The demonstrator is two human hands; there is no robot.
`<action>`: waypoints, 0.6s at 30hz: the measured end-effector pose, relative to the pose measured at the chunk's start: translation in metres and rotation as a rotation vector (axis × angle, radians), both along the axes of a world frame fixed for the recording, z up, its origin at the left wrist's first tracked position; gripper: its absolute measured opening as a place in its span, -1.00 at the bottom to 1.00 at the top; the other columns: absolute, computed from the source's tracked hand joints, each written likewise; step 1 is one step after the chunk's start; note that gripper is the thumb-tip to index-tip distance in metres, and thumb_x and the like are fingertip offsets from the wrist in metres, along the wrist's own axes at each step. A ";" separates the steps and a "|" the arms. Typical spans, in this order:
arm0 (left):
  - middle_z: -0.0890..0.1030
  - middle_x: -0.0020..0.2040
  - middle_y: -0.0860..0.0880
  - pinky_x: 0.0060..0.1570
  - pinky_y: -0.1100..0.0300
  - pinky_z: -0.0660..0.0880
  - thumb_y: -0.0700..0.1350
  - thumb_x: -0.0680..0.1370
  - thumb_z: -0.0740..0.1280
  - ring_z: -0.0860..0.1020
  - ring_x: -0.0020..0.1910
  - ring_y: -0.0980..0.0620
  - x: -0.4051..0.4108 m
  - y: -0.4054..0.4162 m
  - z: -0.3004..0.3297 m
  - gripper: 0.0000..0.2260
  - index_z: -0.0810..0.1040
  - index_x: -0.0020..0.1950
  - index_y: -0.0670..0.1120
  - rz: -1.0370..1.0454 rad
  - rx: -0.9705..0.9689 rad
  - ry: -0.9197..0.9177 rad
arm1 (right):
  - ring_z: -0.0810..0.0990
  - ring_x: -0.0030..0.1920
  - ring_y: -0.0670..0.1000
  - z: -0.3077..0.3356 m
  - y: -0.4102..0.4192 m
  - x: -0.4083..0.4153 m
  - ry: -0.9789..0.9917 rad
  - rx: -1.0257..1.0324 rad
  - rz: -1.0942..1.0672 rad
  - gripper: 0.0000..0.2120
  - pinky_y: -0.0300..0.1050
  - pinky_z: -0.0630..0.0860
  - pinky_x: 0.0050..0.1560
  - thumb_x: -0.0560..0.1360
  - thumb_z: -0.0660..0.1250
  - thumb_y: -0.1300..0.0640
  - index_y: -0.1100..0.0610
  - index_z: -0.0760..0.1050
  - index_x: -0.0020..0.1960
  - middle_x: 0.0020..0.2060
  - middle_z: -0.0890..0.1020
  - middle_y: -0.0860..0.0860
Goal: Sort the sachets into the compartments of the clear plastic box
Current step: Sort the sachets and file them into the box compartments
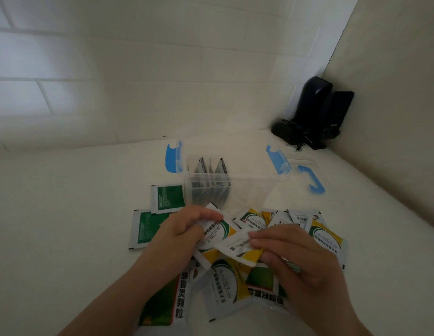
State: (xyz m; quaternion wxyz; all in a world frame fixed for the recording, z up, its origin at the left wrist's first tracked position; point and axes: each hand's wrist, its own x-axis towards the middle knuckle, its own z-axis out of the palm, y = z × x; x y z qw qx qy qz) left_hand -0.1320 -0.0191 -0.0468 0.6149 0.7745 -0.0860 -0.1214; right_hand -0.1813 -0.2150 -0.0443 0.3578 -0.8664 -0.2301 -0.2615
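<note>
Both hands are busy over the pile. The left hand (187,229) has its fingers curled round a small bunch of yellow-and-white sachets (217,232), thumb on top, clamped tight. The right hand (293,255) pinches one more sachet (237,248) by its right end, so its long axis runs across, pointing left toward the bunch. The two nearly touch, and I'd say this one is about to be added to the left hand's stack.

Now the relation that matters: the clear plastic box (235,180) stands straight ahead of the hands, just beyond the pile, lid off. Its left compartment already holds dark sachets (211,175) standing on edge; the compartments to the right look empty, though the clear walls make that hard to judge. The left hand is the nearer to the box, just short of its front wall, so the bunch would only need to go forward and up over the rim.

More yellow sachets (325,236) lie fanned to the right, green sachets (150,226) flat on the surface (65,202) to the left, and bigger green packets (162,299) close to the person. The blue-handled lid (310,178) lies right of the box, and something black (313,112) sits in the corner.
</note>
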 end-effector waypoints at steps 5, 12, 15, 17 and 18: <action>0.65 -0.27 0.08 -0.37 0.39 0.51 0.07 0.48 0.17 0.60 -0.35 0.20 -0.005 -0.002 0.009 -0.81 0.57 -0.09 0.11 -0.130 -0.048 -0.040 | 0.40 0.25 -0.18 -0.012 0.012 0.002 0.057 -0.152 0.057 -0.74 -0.31 0.35 0.27 0.53 0.14 -0.09 -0.04 0.50 0.12 0.20 0.47 -0.17; 0.55 0.08 0.25 0.00 0.35 0.53 -0.05 0.42 0.40 0.53 0.07 0.27 -0.006 -0.001 0.000 -0.54 0.36 0.20 0.34 -0.227 0.090 -0.295 | 0.37 0.25 -0.24 -0.009 0.014 0.002 0.152 -0.075 -0.044 -0.70 -0.43 0.26 0.27 0.42 0.28 -0.09 -0.13 0.45 0.15 0.20 0.43 -0.26; 0.48 0.15 0.35 0.06 0.40 0.50 -0.10 0.45 0.37 0.49 0.10 0.36 -0.009 -0.002 -0.002 -0.36 0.13 0.26 0.46 -0.270 0.178 -0.438 | 0.41 0.19 -0.32 -0.006 0.016 0.000 0.391 0.112 -0.079 -0.48 -0.50 0.35 0.15 0.37 0.39 -0.05 -0.31 0.25 0.23 0.13 0.43 -0.39; 0.41 0.14 0.46 0.05 0.40 0.50 -0.09 0.44 0.36 0.50 0.09 0.36 -0.009 -0.003 -0.003 -0.32 0.05 0.24 0.52 -0.291 0.214 -0.503 | 0.44 0.14 -0.38 -0.009 0.019 -0.001 0.546 0.126 -0.054 -0.44 -0.47 0.42 0.09 0.40 0.40 0.02 -0.34 0.20 0.25 0.08 0.49 -0.39; 0.39 0.11 0.52 0.04 0.41 0.50 -0.09 0.44 0.38 0.50 0.08 0.36 -0.009 -0.004 -0.004 -0.29 0.02 0.21 0.54 -0.285 0.233 -0.529 | 0.46 0.13 -0.36 -0.010 0.022 -0.001 0.550 0.096 -0.059 -0.49 -0.41 0.44 0.12 0.42 0.38 0.04 -0.32 0.23 0.23 0.09 0.51 -0.35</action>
